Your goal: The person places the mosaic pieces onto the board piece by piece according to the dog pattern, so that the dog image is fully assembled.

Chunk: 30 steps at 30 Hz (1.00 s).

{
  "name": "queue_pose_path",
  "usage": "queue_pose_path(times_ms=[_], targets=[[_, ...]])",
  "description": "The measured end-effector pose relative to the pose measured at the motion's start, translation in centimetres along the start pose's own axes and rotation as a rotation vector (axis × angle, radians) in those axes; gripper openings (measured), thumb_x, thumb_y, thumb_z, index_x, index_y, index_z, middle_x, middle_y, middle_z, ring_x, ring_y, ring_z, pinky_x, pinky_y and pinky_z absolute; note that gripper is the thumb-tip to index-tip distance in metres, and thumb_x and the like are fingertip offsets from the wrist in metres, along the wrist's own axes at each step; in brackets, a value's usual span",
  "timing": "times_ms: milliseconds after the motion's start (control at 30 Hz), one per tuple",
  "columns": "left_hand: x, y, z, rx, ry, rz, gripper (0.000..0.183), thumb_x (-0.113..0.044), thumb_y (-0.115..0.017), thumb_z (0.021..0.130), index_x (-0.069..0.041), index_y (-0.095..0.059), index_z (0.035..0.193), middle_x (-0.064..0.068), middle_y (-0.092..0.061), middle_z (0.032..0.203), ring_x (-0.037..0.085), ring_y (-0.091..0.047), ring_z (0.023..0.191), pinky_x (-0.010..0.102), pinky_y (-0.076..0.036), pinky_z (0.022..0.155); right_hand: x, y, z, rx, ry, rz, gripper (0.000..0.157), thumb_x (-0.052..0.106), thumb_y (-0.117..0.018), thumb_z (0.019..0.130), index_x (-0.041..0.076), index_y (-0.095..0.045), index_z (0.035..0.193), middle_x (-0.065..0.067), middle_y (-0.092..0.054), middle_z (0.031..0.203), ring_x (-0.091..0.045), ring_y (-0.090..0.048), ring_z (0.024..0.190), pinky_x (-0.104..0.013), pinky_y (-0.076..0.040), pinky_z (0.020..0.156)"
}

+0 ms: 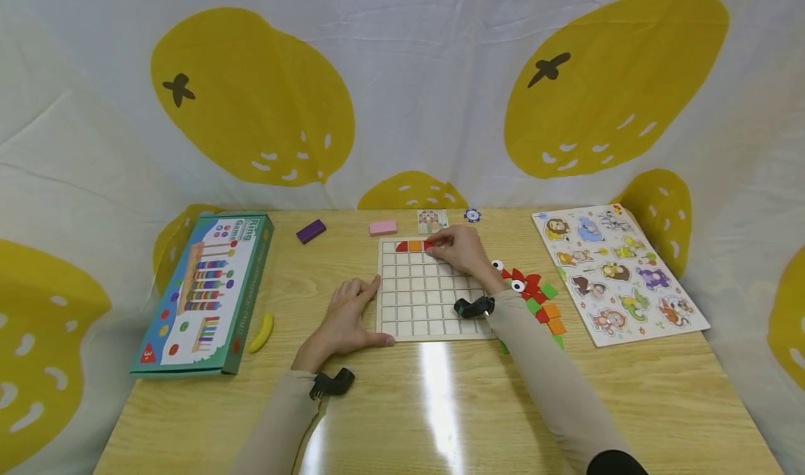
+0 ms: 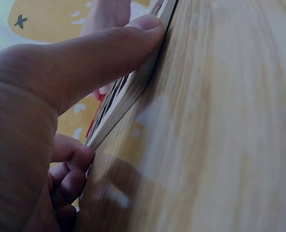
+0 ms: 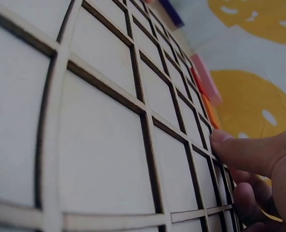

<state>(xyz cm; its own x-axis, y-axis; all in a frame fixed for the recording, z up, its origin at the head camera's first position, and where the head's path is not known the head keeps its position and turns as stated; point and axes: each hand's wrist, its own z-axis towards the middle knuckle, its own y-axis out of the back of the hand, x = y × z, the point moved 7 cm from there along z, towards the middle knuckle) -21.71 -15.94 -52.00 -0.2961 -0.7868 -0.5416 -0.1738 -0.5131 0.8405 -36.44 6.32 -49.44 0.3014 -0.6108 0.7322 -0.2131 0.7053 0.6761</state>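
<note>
A wooden grid board (image 1: pixel 418 299) lies flat at the middle of the table. My left hand (image 1: pixel 347 320) holds its near left corner, thumb along the near edge and fingers against the left side. In the left wrist view the thumb (image 2: pixel 114 50) rests on the board's rim. My right hand (image 1: pixel 462 250) pinches a red tile (image 1: pixel 428 244) at the board's top row; the fingers partly cover it. Left of that tile, a red tile with a slanted or curved end (image 1: pixel 402 247) and an orange square tile (image 1: pixel 415 246) sit in neighbouring cells.
Loose red, green and orange tiles (image 1: pixel 552 311) lie right of the board, partly under the right forearm. An animal puzzle (image 1: pixel 629 272) stands farther right. Leftward are a game box (image 1: pixel 207 286), banana (image 1: pixel 261 333) and purple block (image 1: pixel 311 231). Behind: pink block (image 1: pixel 383 228), picture card (image 1: pixel 432 220), chip (image 1: pixel 472 215).
</note>
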Motion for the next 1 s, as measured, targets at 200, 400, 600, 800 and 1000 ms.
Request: queue_pose_path(times_ms=[200,400,600,800,1000], targets=[[0.0,0.1,-0.1,-0.007,-0.002,0.006,0.127,-0.071,-0.082,0.059,-0.014,-0.025,0.157,-0.005,-0.040,0.111,0.017,-0.033,0.100,0.036,-0.027,0.092,0.3,-0.2,0.0,-0.008,-0.004,-0.012,0.021,0.023,-0.080,0.084,0.014,-0.079,0.103,-0.002,-0.070,0.091,-0.017,-0.061,0.076,-0.033,-0.047,0.067],[0.0,0.1,-0.2,-0.015,-0.013,0.002,0.127,-0.071,-0.082,0.059,-0.013,-0.026,0.157,-0.004,-0.041,0.110,0.017,-0.034,0.100,0.037,-0.027,0.093,-0.1,0.9,-0.5,-0.058,0.034,0.095,0.026,0.020,-0.079,0.085,0.010,-0.076,0.109,-0.001,-0.070,0.088,-0.016,-0.061,0.074,-0.029,-0.048,0.065],[-0.1,0.0,-0.1,-0.013,-0.012,-0.002,0.127,-0.071,-0.082,0.059,-0.014,-0.025,0.157,-0.004,-0.041,0.112,0.017,-0.034,0.101,0.037,-0.027,0.093,-1.4,5.9,-2.8,-0.107,0.023,0.088,0.028,0.024,-0.077,0.087,0.008,-0.075,0.109,-0.005,-0.071,0.089,-0.020,-0.062,0.078,-0.029,-0.050,0.064],[0.0,0.2,-0.2,-0.012,-0.004,-0.011,0.127,-0.071,-0.082,0.059,-0.014,-0.026,0.157,-0.003,-0.043,0.114,0.018,-0.035,0.103,0.038,-0.028,0.094,-4.3,9.7,-6.3,-0.007,-0.052,-0.088,0.025,0.024,-0.073,0.090,0.010,-0.075,0.111,-0.006,-0.070,0.092,-0.021,-0.063,0.082,-0.036,-0.050,0.070],[-0.2,0.2,-0.2,-0.018,-0.014,0.003,0.127,-0.074,-0.080,0.059,-0.014,-0.026,0.157,-0.003,-0.043,0.115,0.018,-0.035,0.103,0.038,-0.028,0.094,-7.2,10.8,-8.9,0.061,-0.132,-0.181,0.025,0.024,-0.073,0.090,0.011,-0.075,0.112,-0.005,-0.071,0.093,-0.020,-0.065,0.082,-0.037,-0.051,0.073]])
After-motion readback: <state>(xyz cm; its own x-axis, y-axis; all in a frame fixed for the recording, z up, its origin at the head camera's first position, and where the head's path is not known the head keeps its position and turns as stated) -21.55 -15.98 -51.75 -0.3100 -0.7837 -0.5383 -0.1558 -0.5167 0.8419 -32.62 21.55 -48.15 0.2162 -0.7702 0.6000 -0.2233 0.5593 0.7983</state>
